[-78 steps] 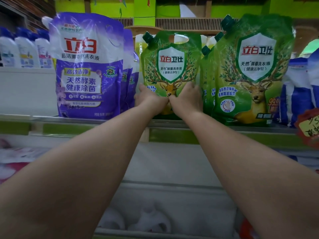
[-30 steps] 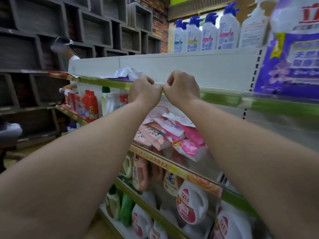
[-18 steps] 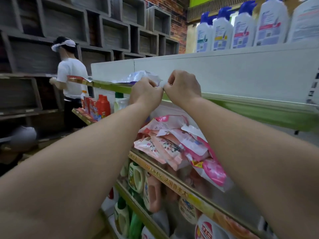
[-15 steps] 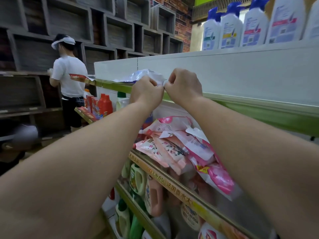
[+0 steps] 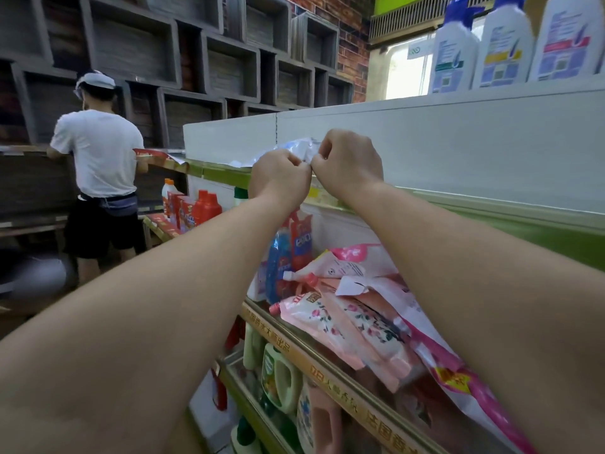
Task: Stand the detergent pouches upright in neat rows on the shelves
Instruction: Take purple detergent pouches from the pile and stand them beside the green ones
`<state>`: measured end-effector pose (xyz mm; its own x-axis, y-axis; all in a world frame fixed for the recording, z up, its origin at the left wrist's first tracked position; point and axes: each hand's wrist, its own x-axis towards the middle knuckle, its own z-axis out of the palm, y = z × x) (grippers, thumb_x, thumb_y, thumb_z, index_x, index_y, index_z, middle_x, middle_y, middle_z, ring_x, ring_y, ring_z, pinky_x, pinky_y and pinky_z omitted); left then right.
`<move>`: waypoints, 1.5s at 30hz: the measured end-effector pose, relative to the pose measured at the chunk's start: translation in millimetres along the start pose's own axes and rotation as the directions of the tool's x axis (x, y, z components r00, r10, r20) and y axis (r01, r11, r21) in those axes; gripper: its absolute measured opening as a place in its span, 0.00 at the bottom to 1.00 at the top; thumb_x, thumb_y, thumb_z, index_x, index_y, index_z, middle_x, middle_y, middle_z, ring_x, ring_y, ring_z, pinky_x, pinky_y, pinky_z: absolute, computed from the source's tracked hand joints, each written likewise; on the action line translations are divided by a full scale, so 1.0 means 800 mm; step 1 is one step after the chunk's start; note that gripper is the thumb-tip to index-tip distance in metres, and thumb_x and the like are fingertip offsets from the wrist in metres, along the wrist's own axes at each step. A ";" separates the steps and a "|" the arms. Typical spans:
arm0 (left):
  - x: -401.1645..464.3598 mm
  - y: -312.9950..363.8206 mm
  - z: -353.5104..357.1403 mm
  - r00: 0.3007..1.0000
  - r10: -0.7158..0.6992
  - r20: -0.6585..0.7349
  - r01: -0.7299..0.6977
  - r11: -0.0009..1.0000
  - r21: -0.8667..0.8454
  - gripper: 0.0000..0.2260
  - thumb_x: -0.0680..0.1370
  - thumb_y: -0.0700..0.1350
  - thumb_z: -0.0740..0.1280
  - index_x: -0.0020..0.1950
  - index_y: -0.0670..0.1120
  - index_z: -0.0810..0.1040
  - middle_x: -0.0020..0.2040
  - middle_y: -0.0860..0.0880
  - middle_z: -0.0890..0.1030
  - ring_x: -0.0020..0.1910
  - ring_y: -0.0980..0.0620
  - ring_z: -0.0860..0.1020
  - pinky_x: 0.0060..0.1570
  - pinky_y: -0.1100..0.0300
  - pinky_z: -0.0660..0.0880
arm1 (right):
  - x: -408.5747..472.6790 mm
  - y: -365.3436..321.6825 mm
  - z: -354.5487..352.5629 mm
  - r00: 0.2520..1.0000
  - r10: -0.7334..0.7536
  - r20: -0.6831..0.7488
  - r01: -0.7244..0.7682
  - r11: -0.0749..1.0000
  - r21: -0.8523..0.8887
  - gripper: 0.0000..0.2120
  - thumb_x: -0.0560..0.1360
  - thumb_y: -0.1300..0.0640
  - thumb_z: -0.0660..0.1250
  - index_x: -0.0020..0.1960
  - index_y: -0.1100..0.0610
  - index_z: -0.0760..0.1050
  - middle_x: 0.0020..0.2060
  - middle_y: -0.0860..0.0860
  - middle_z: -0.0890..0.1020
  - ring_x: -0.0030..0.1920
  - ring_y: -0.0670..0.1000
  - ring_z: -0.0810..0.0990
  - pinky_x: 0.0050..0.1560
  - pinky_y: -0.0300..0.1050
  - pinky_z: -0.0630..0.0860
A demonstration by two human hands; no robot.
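A pale blue-and-white detergent pouch [image 5: 288, 149] lies flat on the upper shelf [image 5: 491, 204], behind its green front rail. My left hand [image 5: 278, 176] and my right hand [image 5: 348, 162] are raised side by side at the rail, knuckles almost touching. Both are curled, and their fingertips pinch the near edge of that pouch. Most of the pouch is hidden behind my hands. Below, several pink pouches [image 5: 353, 319] lie slumped in a heap on the middle shelf [image 5: 327, 371].
White pump bottles [image 5: 504, 44] stand on top of the white back panel. Blue and red pouches [image 5: 291, 253] stand left of the pink heap. Jugs [image 5: 278, 378] fill the lower shelf. A person in a white shirt [image 5: 98, 152] works at the aisle's left end.
My view has swung left from the green and purple pouches to this bare stretch of shelf. Both hands have let go of the green pouch and have taken the flat pouch's edge.
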<state>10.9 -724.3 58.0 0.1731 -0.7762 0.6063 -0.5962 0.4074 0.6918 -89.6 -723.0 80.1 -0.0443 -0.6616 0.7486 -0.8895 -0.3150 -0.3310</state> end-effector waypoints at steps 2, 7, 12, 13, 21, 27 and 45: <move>0.021 -0.013 -0.001 1.000 0.006 0.002 -0.006 1.000 0.002 0.08 0.76 0.42 0.61 0.43 0.45 0.80 0.42 0.43 0.81 0.41 0.47 0.76 0.45 0.51 0.77 | 0.015 -0.004 0.019 1.000 0.005 -0.005 -0.005 1.000 -0.012 0.05 0.74 0.57 0.61 0.45 0.55 0.76 0.45 0.52 0.80 0.43 0.53 0.73 0.41 0.43 0.66; 0.068 -0.046 0.005 1.000 0.014 0.019 -0.014 1.000 0.004 0.07 0.77 0.44 0.62 0.46 0.46 0.80 0.43 0.49 0.80 0.44 0.49 0.77 0.42 0.57 0.73 | 0.049 -0.007 0.063 0.999 0.026 -0.028 -0.027 0.999 -0.031 0.05 0.73 0.56 0.63 0.47 0.56 0.75 0.43 0.50 0.77 0.45 0.52 0.74 0.42 0.44 0.69; 0.108 -0.079 0.020 0.998 0.030 0.052 -0.030 1.000 0.007 0.06 0.77 0.48 0.63 0.48 0.48 0.78 0.46 0.50 0.79 0.48 0.48 0.77 0.47 0.56 0.76 | 0.085 -0.003 0.101 0.999 0.020 -0.041 -0.025 0.992 -0.120 0.16 0.72 0.53 0.68 0.57 0.56 0.72 0.54 0.53 0.75 0.54 0.54 0.73 0.53 0.48 0.73; 0.115 -0.086 0.022 0.998 0.032 0.053 -0.033 0.999 0.006 0.08 0.77 0.49 0.63 0.52 0.48 0.78 0.49 0.50 0.79 0.49 0.48 0.77 0.47 0.57 0.75 | 0.093 -0.004 0.106 1.000 0.021 -0.023 -0.024 0.986 -0.164 0.20 0.71 0.51 0.68 0.61 0.56 0.70 0.58 0.54 0.73 0.58 0.55 0.71 0.56 0.49 0.72; 0.156 -0.115 0.032 1.000 -0.006 0.025 0.006 1.000 0.001 0.15 0.77 0.48 0.64 0.62 0.46 0.73 0.61 0.44 0.69 0.58 0.44 0.72 0.58 0.52 0.71 | 0.144 -0.011 0.137 0.984 -0.013 0.176 0.085 0.907 -0.412 0.34 0.71 0.40 0.67 0.71 0.53 0.61 0.68 0.56 0.66 0.69 0.57 0.63 0.65 0.55 0.61; 0.166 -0.122 0.041 0.999 -0.018 -0.035 0.016 0.998 -0.058 0.16 0.78 0.44 0.59 0.65 0.44 0.71 0.64 0.43 0.68 0.63 0.44 0.68 0.61 0.53 0.66 | 0.147 -0.017 0.157 0.967 -0.034 0.253 0.183 0.785 -0.592 0.23 0.76 0.46 0.58 0.70 0.48 0.62 0.65 0.55 0.70 0.65 0.58 0.67 0.61 0.54 0.64; 0.149 -0.055 0.082 0.995 0.095 -0.029 -0.099 0.961 -0.259 0.17 0.78 0.46 0.60 0.66 0.43 0.68 0.64 0.42 0.65 0.64 0.44 0.66 0.61 0.50 0.71 | 0.124 0.025 0.069 0.992 0.024 -0.127 -0.097 0.791 -0.604 0.15 0.79 0.45 0.60 0.52 0.56 0.77 0.47 0.55 0.80 0.45 0.55 0.77 0.41 0.44 0.64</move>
<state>6.2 -866.0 74.0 0.1384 -0.7195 0.6805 -0.3873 0.5931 0.7058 -87.0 -832.5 116.5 -0.1231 -0.5771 0.8073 -0.9741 0.2258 0.0128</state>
